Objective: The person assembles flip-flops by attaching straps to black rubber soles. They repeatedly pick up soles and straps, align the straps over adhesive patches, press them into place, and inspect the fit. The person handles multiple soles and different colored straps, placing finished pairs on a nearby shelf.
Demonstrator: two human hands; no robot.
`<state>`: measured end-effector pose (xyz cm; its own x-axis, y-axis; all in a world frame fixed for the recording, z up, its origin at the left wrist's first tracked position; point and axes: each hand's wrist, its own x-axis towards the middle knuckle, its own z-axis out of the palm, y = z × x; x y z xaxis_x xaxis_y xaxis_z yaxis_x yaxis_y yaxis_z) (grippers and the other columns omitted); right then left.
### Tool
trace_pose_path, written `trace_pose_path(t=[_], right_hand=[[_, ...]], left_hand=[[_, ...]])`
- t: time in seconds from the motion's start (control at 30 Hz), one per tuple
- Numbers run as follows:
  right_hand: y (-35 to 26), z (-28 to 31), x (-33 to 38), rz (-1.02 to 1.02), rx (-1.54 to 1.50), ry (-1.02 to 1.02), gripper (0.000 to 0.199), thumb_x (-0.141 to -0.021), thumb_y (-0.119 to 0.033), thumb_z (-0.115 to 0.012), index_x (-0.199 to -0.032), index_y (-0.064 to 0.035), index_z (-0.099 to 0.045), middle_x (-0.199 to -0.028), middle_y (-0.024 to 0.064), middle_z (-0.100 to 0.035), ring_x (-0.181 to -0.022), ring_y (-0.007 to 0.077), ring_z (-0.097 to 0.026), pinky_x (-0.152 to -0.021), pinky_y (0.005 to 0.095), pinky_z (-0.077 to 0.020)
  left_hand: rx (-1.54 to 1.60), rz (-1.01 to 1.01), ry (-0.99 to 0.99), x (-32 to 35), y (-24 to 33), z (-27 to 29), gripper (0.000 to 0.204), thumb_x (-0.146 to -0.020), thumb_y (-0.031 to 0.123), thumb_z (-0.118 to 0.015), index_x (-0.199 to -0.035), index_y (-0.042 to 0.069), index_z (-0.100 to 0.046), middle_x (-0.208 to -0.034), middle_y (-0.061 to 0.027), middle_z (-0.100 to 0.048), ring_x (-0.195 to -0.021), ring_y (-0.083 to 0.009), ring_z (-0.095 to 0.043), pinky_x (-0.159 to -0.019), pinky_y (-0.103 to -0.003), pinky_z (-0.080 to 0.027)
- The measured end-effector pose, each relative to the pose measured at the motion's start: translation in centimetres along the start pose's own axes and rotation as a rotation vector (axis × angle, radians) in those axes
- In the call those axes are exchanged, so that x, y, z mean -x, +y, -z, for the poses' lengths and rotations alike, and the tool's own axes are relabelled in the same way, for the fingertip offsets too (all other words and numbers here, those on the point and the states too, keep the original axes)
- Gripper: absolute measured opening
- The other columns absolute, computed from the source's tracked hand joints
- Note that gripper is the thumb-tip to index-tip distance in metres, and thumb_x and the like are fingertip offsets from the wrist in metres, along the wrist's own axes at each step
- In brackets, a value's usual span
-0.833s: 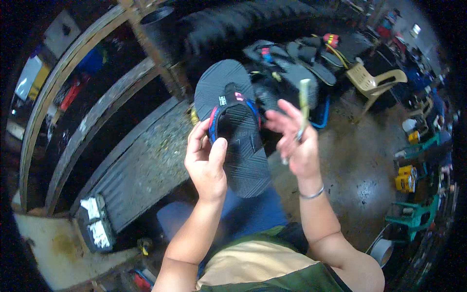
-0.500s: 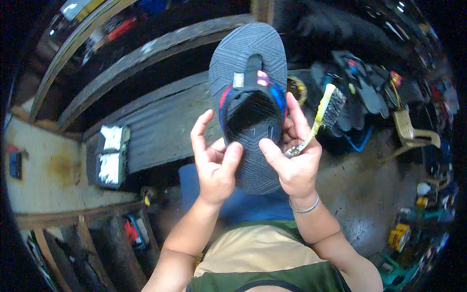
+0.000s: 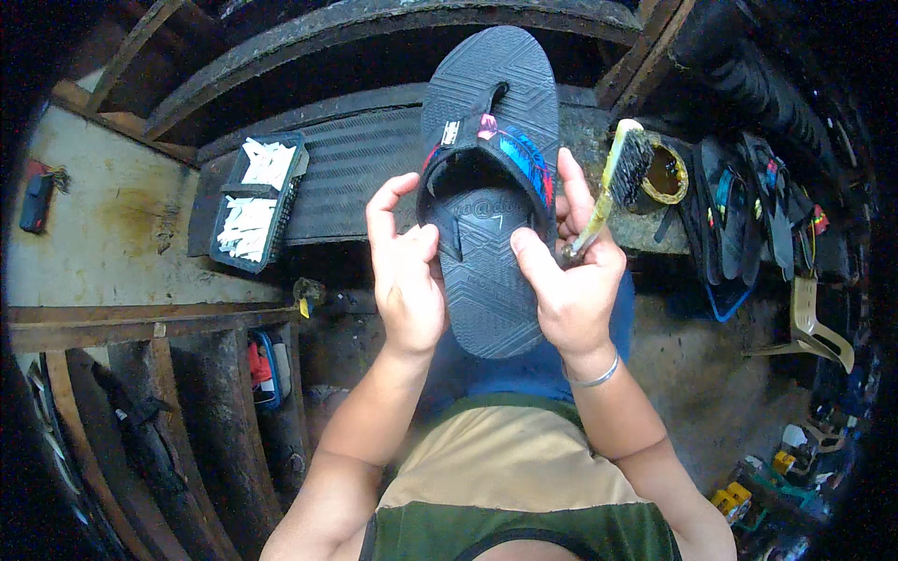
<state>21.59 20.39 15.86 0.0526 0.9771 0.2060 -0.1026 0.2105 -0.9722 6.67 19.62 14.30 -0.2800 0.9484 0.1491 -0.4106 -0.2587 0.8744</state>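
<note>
A black flip-flop [image 3: 491, 304] with patterned grooves on its footbed is held up in front of me, toe end away. Its strap [image 3: 528, 159] has blue, red and pink patches. At its left edge, my left hand [image 3: 409, 290] grips with a bent thumb near the strap's base, the other fingers partly hidden. My right hand [image 3: 575, 290] holds the opposite edge, thumb on the footbed. That same hand also keeps a brush [image 3: 608, 192] with a yellowed handle and dark bristles, sticking up beside the flip-flop.
Beyond my hands runs a bench with a ribbed black mat [image 3: 360, 154]. A black basket [image 3: 250, 190] of white pieces sits left; a stained round pot [image 3: 681, 192] stands right. Several flip-flops [image 3: 739, 220] lie farther right, above a beige plastic chair [image 3: 812, 327]. Wooden slats [image 3: 178, 411] are lower left.
The flip-flop has turned slightly, showing more of the strap's right side. My left thumb has slid from the footbed toward the strap's base. The view has shifted, bringing the pot into sight.
</note>
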Motion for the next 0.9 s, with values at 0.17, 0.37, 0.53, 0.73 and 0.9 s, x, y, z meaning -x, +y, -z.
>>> trace_pose_path(t=[0.17, 0.37, 0.53, 0.73, 0.9], right_hand=[[2.5, -0.7, -0.8, 0.13, 0.021, 0.027, 0.072, -0.088, 0.001, -0.074, -0.155, 0.0029, -0.046, -0.12, 0.0053, -0.066, -0.101, 0.0106, -0.061, -0.095, 0.0276, -0.0492], [2.4, 1.8, -1.3, -0.22, -0.034, 0.04, 0.035, -0.096, -0.021, -0.076, -0.121, 0.0021, -0.069, -0.096, 0.0022, -0.069, -0.079, 0.0099, -0.063, -0.074, 0.0269, -0.0514], [1.4, 2.5, -1.8, -0.121, 0.199, -0.018, 0.022, -0.095, -0.023, -0.077, -0.095, -0.0022, -0.073, -0.077, -0.0007, -0.069, -0.061, 0.007, -0.062, -0.055, 0.0249, -0.0496], [0.8, 4.2, -1.6, -0.138, 0.171, -0.005, 0.015, -0.098, -0.015, -0.069, -0.101, 0.0004, -0.07, -0.077, 0.0029, -0.07, -0.059, 0.0085, -0.063, -0.051, 0.0223, -0.0479], [1.0, 5.0, -0.6, -0.42, -0.531, -0.039, 0.044, -0.096, -0.012, -0.06, -0.135, 0.0069, -0.055, -0.11, 0.0175, -0.072, -0.05, 0.0147, -0.065, -0.034, 0.0219, -0.0389]], left_hand=[[0.126, 0.104, 0.048, 0.3, -0.3, -0.3, 0.05, -0.102, 0.007, -0.051, -0.149, 0.002, -0.033, -0.129, -0.0151, -0.056, -0.105, -0.0137, -0.061, -0.093, -0.028, -0.05], [-0.17, 0.066, -0.054, 1.2, -1.1, 0.0, 0.077, -0.093, -0.004, -0.068, -0.154, 0.007, -0.021, -0.138, -0.0184, -0.058, -0.122, -0.0208, -0.06, -0.106, -0.035, -0.047], [-0.143, 0.096, -0.052, 1.5, -1.5, 0.1, 0.076, -0.094, -0.005, -0.066, -0.155, 0.007, -0.021, -0.135, -0.0186, -0.06, -0.12, -0.0211, -0.062, -0.106, -0.036, -0.048], [-0.096, 0.097, -0.116, 1.9, -0.9, -1.0, 0.076, -0.096, -0.005, -0.064, -0.156, 0.008, -0.02, -0.141, -0.0196, -0.056, -0.126, -0.0224, -0.057, -0.11, -0.037, -0.044], [-0.011, 0.115, -0.064, 2.1, 0.0, -2.8, 0.075, -0.096, -0.006, -0.063, -0.156, 0.009, -0.022, -0.143, -0.0212, -0.055, -0.128, -0.0232, -0.057, -0.111, -0.038, -0.043]])
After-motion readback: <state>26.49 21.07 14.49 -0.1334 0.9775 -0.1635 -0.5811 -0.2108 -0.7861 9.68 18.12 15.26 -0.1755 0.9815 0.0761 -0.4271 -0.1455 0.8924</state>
